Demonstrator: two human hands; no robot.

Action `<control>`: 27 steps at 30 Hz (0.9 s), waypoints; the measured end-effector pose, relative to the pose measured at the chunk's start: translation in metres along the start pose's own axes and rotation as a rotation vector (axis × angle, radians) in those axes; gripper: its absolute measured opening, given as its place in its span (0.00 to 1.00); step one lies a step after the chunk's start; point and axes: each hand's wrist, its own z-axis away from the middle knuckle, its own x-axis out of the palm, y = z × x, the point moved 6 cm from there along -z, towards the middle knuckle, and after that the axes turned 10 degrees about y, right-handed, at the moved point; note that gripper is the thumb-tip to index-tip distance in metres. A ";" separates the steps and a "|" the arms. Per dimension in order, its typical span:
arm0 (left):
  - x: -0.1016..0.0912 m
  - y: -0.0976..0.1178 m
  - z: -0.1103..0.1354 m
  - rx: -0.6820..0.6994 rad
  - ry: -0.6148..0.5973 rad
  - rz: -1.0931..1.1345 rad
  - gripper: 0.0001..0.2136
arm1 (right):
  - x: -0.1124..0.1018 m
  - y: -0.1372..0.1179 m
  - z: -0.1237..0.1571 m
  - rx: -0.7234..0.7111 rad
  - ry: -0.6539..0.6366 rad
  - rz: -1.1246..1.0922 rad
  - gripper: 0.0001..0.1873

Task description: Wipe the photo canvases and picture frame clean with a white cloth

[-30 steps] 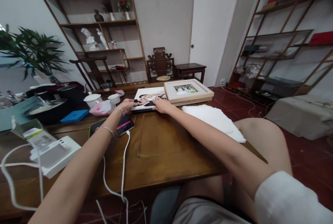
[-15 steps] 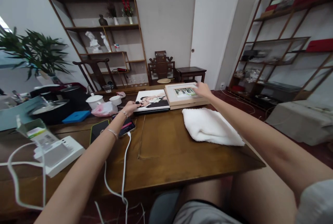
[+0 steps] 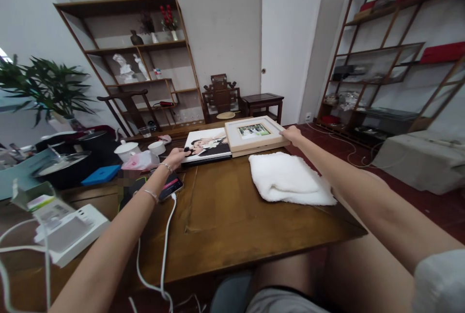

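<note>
My left hand [image 3: 176, 158] is closed at the left edge of a photo panel [image 3: 212, 142] showing two people. A small dark thing shows at its fingertips; I cannot make out what it is. At the right edge of a light wooden picture frame [image 3: 232, 141], my right hand [image 3: 291, 134] has its fingers closed on the side. The frame lies flat on another pale piece, right beside the photo panel, and holds a small green outdoor photo. A folded white towel [image 3: 288, 179] lies on the near side of the frame.
On the wooden table [image 3: 218, 216] near my left forearm lie a phone [image 3: 170, 186] with a white cable, a white charger block [image 3: 80, 235], a blue box [image 3: 100, 175], a pink bag [image 3: 140, 161], cups and a black pot [image 3: 67, 167]. Shelves and chairs stand behind.
My right hand has moved from the frame's far right corner down its right side, toward me. My left hand stays at the photo panel's edge. The whole view has shifted slightly.
</note>
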 end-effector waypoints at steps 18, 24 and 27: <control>0.093 0.101 0.031 0.442 0.185 -0.569 0.21 | -0.001 -0.006 -0.002 -0.040 -0.015 0.003 0.17; 0.136 0.113 0.045 0.465 0.195 -0.699 0.22 | -0.001 -0.010 0.006 -0.016 0.002 -0.024 0.17; 0.139 0.116 0.047 0.501 0.173 -0.720 0.17 | -0.006 -0.014 0.010 -0.028 0.012 -0.051 0.17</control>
